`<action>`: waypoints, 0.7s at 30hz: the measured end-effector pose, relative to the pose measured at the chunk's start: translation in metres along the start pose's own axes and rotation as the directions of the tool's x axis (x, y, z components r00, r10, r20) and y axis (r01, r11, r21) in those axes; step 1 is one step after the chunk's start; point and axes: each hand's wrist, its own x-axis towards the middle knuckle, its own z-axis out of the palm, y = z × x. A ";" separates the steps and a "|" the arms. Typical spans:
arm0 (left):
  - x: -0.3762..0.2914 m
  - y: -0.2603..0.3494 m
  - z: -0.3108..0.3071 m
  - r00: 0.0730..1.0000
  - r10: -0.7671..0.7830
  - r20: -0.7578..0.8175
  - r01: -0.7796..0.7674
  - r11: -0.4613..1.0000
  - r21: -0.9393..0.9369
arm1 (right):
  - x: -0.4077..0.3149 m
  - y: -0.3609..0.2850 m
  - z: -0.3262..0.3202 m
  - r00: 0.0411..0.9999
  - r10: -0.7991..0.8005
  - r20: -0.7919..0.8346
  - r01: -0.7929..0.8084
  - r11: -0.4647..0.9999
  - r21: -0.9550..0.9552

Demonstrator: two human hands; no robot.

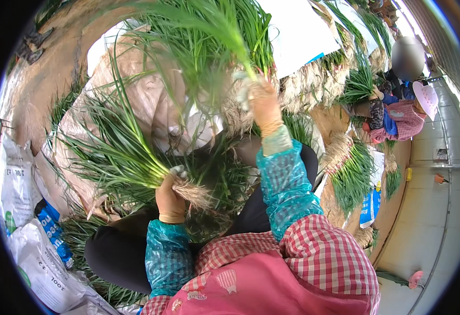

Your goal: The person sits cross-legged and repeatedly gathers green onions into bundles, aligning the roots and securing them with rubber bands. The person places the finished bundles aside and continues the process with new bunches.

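My left hand [171,195], in an orange and grey work glove, is closed around a bunch of long green leafy plants [123,161], gripping the pale stems just above the fibrous roots. The leaves fan out to the upper left, and the roots point to the lower right. Farther forward, my right hand [259,94], gloved alike, holds green stalks [230,35] by their lower ends; their leaves sweep to the upper left, blurred. Just beyond it lies a large pile of the same plants [198,51]. Loose leaves [210,181] lie between my legs.
Bundles with trimmed-looking leaves [350,177] lie on the right by a blue and white bag [371,204]. More rooted plants [308,86] line the far side beneath white sheets [296,35]. Printed sacks [45,267] are at the left. Co-workers [399,118] sit at the upper right.
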 end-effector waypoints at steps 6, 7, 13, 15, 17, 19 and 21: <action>0.002 -0.001 -0.003 0.999 0.050 0.014 -0.049 0.997 -0.062 | -0.006 0.055 0.031 0.911 0.353 -0.214 -0.409 0.708 -0.575; 0.004 -0.004 -0.003 0.999 0.034 0.026 -0.032 0.997 -0.071 | 0.001 0.090 0.032 0.911 0.336 -0.241 -0.402 0.587 -0.702; -0.013 0.009 0.005 0.999 0.025 -0.040 -0.027 0.998 -0.061 | 0.002 0.137 0.048 0.945 0.263 -0.195 -0.320 0.617 -0.719; -0.013 0.014 0.006 0.996 0.068 -0.050 -0.072 0.995 -0.072 | -0.025 0.107 0.066 0.954 0.291 -0.075 -0.278 0.758 -0.589; -0.014 0.019 0.011 0.989 0.133 -0.066 -0.138 0.986 -0.088 | -0.062 0.072 0.085 0.967 0.243 0.078 -0.116 0.693 -0.711; -0.020 0.021 0.024 0.980 0.175 -0.094 -0.185 0.976 -0.114 | -0.065 0.081 0.078 0.985 0.165 0.049 -0.055 0.573 -0.818; -0.017 0.016 0.012 0.981 0.195 -0.017 -0.195 0.973 -0.123 | -0.060 0.096 0.065 0.995 0.002 0.097 0.083 0.504 -0.860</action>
